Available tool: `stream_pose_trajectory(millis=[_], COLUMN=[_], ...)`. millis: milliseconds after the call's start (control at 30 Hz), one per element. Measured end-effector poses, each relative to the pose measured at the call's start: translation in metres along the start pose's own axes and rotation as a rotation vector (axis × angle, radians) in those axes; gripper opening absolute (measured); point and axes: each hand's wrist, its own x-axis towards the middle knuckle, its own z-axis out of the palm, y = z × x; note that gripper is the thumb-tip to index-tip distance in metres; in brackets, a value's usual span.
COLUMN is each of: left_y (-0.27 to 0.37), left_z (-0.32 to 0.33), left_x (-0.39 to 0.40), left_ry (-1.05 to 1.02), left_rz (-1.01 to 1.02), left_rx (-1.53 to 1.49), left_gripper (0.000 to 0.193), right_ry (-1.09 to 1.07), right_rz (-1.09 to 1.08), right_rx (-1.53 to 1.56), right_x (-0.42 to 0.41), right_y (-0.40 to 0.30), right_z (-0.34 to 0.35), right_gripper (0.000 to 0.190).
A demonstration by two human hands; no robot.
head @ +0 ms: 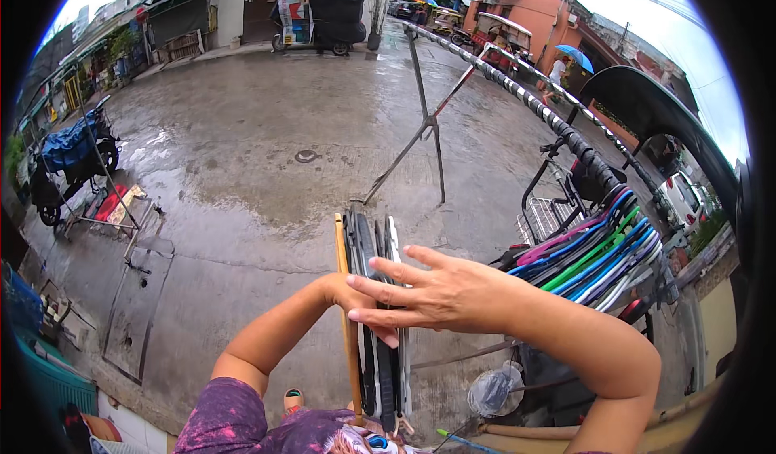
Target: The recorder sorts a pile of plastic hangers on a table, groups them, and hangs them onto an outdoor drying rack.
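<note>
My left hand [357,302] is wrapped round a bundle of clothes hangers [379,369], black, grey and white ones with a tan one at the left side. Across the top of this bundle lies my right hand [424,293], fingers spread and pointing left, partly covering my left hand; its palm side is hidden. To the right, many coloured hangers [585,251], pink, blue, green, black and white, hang close together on a metal rail [533,99] wrapped in black and white strips.
Crossed metal legs [431,120] hold up the rail over wet concrete. A parked bicycle [548,193] stands beside the hangers. At the left are a motorcycle [70,157] under a blue cover and a low metal frame [112,220]. Far right, a person [556,72] carries a blue umbrella.
</note>
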Motion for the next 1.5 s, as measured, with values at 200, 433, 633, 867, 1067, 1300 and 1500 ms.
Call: stream_pose_trajectory(millis=[200, 433, 633, 867, 1067, 1300, 1500], left_y=[0.011, 0.004, 0.028, 0.043, 0.028, 0.003, -0.083], left_z=[0.011, 0.015, 0.011, 0.016, 0.019, 0.027, 0.018], left_x=[-0.004, -0.02, -0.043, -0.063, -0.073, -0.128, -0.174], left_ry=[-0.129, -0.279, -0.23, -0.136, -0.094, 0.46, 1.018], left_rz=[0.063, -0.094, -0.205, -0.234, -0.073, -0.112, 0.009], left_rx=[-0.043, 0.047, 0.241, 0.325, 0.682, 0.718, -0.358], left_gripper=[0.054, 0.052, 0.053, 0.063, 0.076, 0.102, 0.081], right_ry=[0.102, 0.297, 0.317, 0.35, 0.384, 0.336, 0.134], right_rz=[-0.044, -0.074, -0.139, -0.19, -0.238, -0.146, 0.155], right_rx=[0.089, -0.253, -0.308, -0.287, -0.277, -0.328, -0.096], right_x=[0.021, 0.037, 0.052, 0.069, 0.075, 0.073, 0.052], right_y=[-0.02, -0.041, -0.035, -0.035, -0.029, -0.017, 0.038], right_z=[0.029, 0.041, 0.043, 0.039, 0.046, 0.062, 0.047], right_gripper=[0.06, 0.053, 0.049, 0.049, 0.048, 0.011, 0.01])
